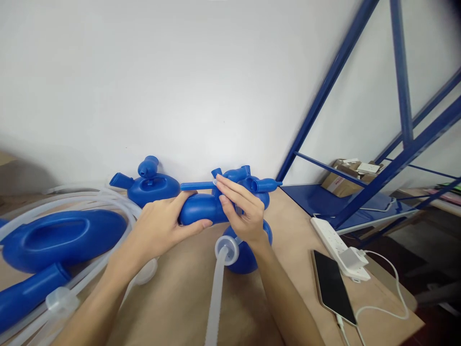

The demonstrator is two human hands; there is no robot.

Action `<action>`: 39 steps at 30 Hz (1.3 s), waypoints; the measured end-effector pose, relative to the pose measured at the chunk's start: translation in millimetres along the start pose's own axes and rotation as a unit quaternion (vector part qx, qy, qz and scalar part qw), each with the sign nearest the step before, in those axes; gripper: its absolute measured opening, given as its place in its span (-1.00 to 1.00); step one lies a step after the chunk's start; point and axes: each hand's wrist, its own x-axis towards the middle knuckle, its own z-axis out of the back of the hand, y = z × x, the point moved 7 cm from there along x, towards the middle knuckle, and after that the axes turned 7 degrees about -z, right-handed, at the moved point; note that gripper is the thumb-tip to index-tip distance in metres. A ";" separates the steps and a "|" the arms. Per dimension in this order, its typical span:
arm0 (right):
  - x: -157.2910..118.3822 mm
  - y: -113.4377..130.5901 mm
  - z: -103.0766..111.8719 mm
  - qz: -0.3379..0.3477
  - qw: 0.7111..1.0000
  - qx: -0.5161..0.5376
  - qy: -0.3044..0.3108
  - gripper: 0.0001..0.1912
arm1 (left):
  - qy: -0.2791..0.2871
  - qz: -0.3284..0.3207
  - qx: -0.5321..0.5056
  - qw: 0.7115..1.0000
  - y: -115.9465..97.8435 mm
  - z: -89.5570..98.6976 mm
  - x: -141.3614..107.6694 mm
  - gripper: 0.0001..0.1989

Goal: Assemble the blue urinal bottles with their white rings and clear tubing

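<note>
My left hand (158, 221) is wrapped round the left end of a blue plastic urinal bottle (201, 209), thumb along its near side. A flat blue strip, seemingly its handle, runs above the body. My right hand (243, 209) grips the bottle's right end with fingers pressed together, hiding that part. Just below the right hand, a translucent white cap (226, 250) with a ribbed hose (216, 298) lies in front of a rounded blue bottle (247, 257). Behind the right hand are blue spout pieces (266, 185), partly covered.
At left lie a large blue bottle (68, 235), a blue tube-shaped neck (29, 295) and coiled clear hoses (118, 202). Another blue bottle (154, 190) stands by the wall. Right: a phone (333, 286), a power strip (338, 250) and a blue metal frame (324, 96).
</note>
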 end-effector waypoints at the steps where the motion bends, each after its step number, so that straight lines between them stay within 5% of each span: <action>1: -1.0 -0.3 0.5 -0.001 0.999 -0.015 -0.028 -0.63 | -0.004 0.001 0.007 1.000 -0.2 1.1 -0.3 -0.10; 7: -5.9 -4.5 9.2 -0.032 0.986 -0.017 -0.164 -0.85 | -0.027 -0.009 0.012 1.000 -2.8 3.7 -1.2 -0.13; 20: -9.1 -16.7 4.1 -0.147 0.972 0.045 -0.178 -0.84 | -0.040 -0.007 0.080 0.996 -0.2 3.4 -3.0 -0.16; 31: -8.8 -23.0 -0.4 -0.160 0.954 0.186 -0.170 -0.92 | -0.037 -0.004 0.124 0.992 0.6 4.3 -4.5 -0.23; 39: 1.2 -30.4 7.3 -0.232 0.936 0.262 -0.032 -0.85 | -0.034 -0.013 0.110 0.993 0.3 6.4 -4.7 -0.22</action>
